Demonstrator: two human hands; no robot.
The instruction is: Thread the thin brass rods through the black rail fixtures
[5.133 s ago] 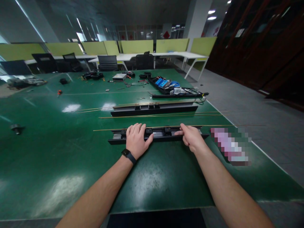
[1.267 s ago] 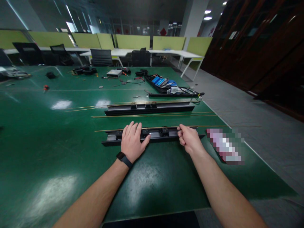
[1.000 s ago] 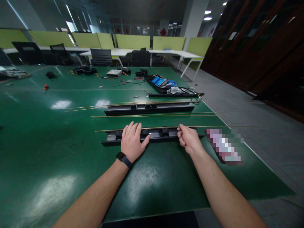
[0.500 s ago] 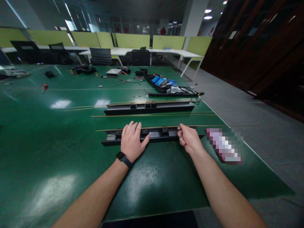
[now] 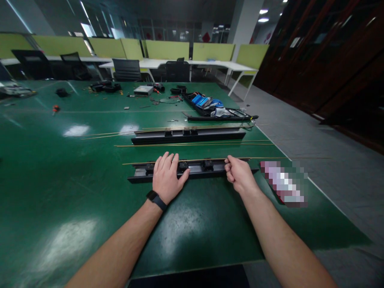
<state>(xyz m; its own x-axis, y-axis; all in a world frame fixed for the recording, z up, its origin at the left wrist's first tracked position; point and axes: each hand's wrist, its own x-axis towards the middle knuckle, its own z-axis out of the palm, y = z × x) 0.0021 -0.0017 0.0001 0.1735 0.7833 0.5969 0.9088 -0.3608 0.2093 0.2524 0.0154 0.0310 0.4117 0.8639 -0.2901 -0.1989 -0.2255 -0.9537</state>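
Head view | Black channel (image 5: 204, 175) is set near the near edge of the tabletop (image 5: 120, 232), toward the right corner | Left hand (image 5: 168, 176) is laid across it, thumb spread | Brass-coloured rod (image 5: 198, 160) is pinched in right hand (image 5: 239, 174) along its far rim | Second channel (image 5: 189, 139) is placed beyond

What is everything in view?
Near rail: 1, black, under hands
Blocks: 3+, black, inside
Near rod: 1, golden, along near rail
Other rods: several, golden, beyond
Far rail: 1, black, beyond
Blurred object: 1, pinkish, right
Open case: 1, black, beyond far rail
Small parts: many, mixed, far side
Table: 1, green, underneath
Chairs: 4+, black, behind
Desks: several, white, behind
Partitions: several, lime, behind
Cabinet: 1, brown, right
Watch: 1, dark, left wrist
Left hand: 1, bare, over near rail
Right hand: 1, bare, pinching near rod
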